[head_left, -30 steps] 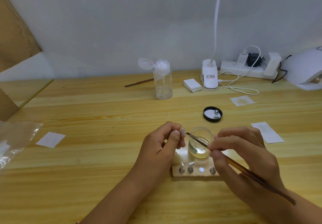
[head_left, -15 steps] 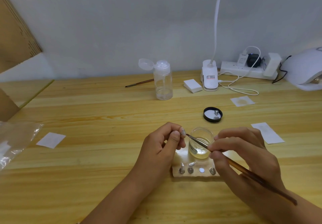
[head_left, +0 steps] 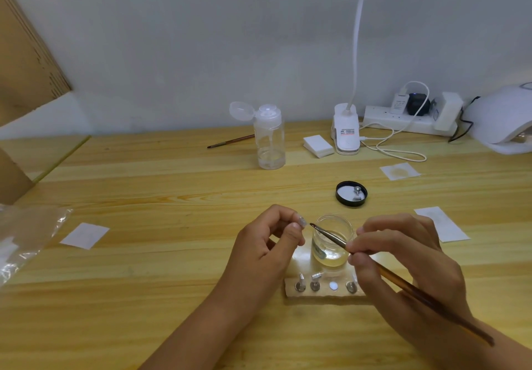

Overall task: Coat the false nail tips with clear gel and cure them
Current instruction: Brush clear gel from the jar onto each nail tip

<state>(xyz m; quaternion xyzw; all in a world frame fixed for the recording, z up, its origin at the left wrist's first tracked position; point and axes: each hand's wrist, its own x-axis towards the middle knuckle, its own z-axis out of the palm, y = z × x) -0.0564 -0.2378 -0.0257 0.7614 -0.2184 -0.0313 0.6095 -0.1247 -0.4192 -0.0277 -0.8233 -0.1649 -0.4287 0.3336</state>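
Left hand (head_left: 267, 243): the fingers were curled and clamped on a false nail tip (head_left: 301, 221), which was pinched between thumb and forefinger and raised above the surface (head_left: 161, 197), near the middle of its near edge.
Right hand (head_left: 403, 257): the fingers were closed round a brush (head_left: 403, 280), gripped like a pen. Its bristle end was pointed at the nail tip and held just beside it; whether they touched could not be told.
Gel jar (head_left: 334, 243): a small glass jar of clear gel was stood on a pale holder block (head_left: 325, 293), between the two hands and beneath the brush.
Holder block: small metal stands were seen in a row along its front.
Lid (head_left: 351, 193): a black lid was laid open side up beyond the jar, with one metal stand inside.
Curing lamp (head_left: 503, 119): a white lamp was placed at the far right corner.
Far edge: a clear bottle (head_left: 269, 139) with its cap flipped open, a second brush (head_left: 230, 141), a stack of white pads (head_left: 318, 145) and a power strip (head_left: 403, 122) were ranged there.
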